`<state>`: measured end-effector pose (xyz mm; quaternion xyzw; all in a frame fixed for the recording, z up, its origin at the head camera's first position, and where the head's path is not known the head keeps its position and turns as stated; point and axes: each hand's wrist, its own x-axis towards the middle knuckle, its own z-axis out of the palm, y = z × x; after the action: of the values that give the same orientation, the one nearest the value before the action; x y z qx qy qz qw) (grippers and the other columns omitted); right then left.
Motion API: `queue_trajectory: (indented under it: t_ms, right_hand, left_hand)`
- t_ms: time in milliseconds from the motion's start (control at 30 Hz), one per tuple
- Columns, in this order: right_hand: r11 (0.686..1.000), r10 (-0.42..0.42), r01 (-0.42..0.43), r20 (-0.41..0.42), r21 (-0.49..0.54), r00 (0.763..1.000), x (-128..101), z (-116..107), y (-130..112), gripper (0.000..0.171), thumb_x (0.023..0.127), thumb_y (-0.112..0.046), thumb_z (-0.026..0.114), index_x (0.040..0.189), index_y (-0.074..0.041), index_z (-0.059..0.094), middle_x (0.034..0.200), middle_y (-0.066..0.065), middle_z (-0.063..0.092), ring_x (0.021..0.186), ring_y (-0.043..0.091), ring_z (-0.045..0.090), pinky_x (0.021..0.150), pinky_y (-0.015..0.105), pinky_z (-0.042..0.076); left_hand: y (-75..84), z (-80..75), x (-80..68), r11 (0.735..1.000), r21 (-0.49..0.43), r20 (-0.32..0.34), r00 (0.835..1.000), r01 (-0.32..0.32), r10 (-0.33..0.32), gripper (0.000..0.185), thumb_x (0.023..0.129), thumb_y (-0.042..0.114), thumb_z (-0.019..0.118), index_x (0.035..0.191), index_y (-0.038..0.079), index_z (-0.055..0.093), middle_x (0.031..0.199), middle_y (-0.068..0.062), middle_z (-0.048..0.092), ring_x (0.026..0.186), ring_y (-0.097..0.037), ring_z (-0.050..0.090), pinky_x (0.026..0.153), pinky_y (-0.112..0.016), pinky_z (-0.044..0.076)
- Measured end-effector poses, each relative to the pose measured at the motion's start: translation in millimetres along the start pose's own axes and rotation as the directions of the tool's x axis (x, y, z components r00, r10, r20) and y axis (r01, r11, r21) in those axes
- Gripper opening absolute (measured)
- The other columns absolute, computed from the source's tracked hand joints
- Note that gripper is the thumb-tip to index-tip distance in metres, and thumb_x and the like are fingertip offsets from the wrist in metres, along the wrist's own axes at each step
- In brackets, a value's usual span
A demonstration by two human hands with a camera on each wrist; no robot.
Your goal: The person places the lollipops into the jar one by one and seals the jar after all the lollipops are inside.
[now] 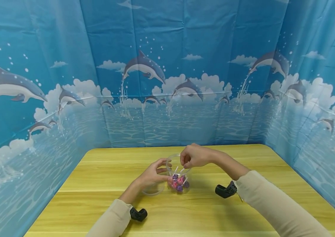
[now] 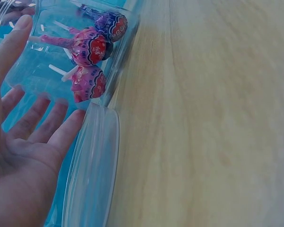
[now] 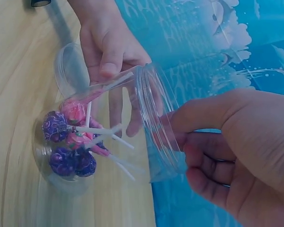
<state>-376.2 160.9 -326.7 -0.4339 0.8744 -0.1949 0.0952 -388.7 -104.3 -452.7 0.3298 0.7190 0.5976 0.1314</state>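
A clear jar [image 1: 171, 189] with several lollipops [image 1: 180, 180] in pink and purple wrappers stands uncapped on the table, white sticks pointing up. My left hand [image 1: 155, 174] holds its left side, thumb in front and fingers spread around the wall [image 2: 33, 146]. At the jar's mouth is my right hand [image 1: 195, 155], its thumb and forefinger dipping in at the rim and the other fingers curled [image 3: 241, 146]. The rim blurs those fingertips, and I see no stick between them. A clear round lid [image 1: 152, 193] lies left of the jar, below my left hand.
The yellow wood-grain table [image 1: 96, 184] ends at a blue dolphin-print curtain [image 1: 167, 125] behind and at both sides. Black wrist mounts [image 1: 226, 190] stick out from both cuffs, above the tabletop.
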Motion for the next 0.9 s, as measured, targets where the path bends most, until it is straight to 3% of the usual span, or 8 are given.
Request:
queue_trajectory:
  t_ms: [67, 233, 567, 900]
  right_hand:
    - [1.0, -0.004, 0.005, -0.003, 0.013, 1.0, -1.2, -0.5, 0.2, 0.01, 0.096, -0.006, 0.072, 0.092, -0.015, 0.075, 0.086, -0.011, 0.07, 0.077, 0.006, 0.068, 0.074, 0.034, 0.058]
    - [0.998, -0.022, 0.023, -0.024, 0.05, 0.999, -5.3, -1.6, 3.5, 0.009, 0.096, -0.005, 0.071, 0.096, -0.013, 0.076, 0.09, -0.008, 0.071, 0.083, 0.007, 0.069, 0.075, 0.028, 0.058]
    - [0.995, -0.025, 0.033, -0.077, 0.097, 0.997, -23.5, -9.8, 7.4, 0.007, 0.097, -0.007, 0.072, 0.102, -0.01, 0.076, 0.096, -0.002, 0.072, 0.088, 0.011, 0.069, 0.08, 0.031, 0.059]
    - [0.994, 0.012, 0.003, -0.134, 0.112, 0.991, -51.0, -19.3, 16.7, 0.006, 0.099, -0.01, 0.072, 0.104, -0.008, 0.076, 0.097, -0.004, 0.072, 0.089, 0.014, 0.069, 0.08, 0.033, 0.059]
  left_hand:
    - [-0.5, -0.1, 0.0, 1.0, 0.001, 0.0, 1.0, -0.003, 0.003, 0.069, 0.096, 0.017, 0.077, 0.156, 0.011, 0.043, 0.148, -0.014, 0.048, 0.14, -0.039, 0.045, 0.107, -0.044, 0.049]
    - [-2.6, -0.8, 0.4, 1.0, 0.005, -0.003, 1.0, -0.001, 0.001, 0.068, 0.097, 0.017, 0.077, 0.156, 0.012, 0.043, 0.148, -0.016, 0.048, 0.14, -0.038, 0.046, 0.108, -0.044, 0.048]
    - [-0.1, 0.7, -0.4, 1.0, -0.016, 0.003, 1.0, 0.001, -0.001, 0.068, 0.097, 0.016, 0.076, 0.156, 0.011, 0.043, 0.15, -0.025, 0.043, 0.14, -0.039, 0.045, 0.108, -0.043, 0.048]
    - [-0.5, -0.4, -0.8, 1.0, -0.009, 0.0, 1.0, -0.004, 0.004, 0.069, 0.096, 0.016, 0.077, 0.156, 0.011, 0.042, 0.147, -0.015, 0.048, 0.141, -0.04, 0.044, 0.108, -0.043, 0.048]
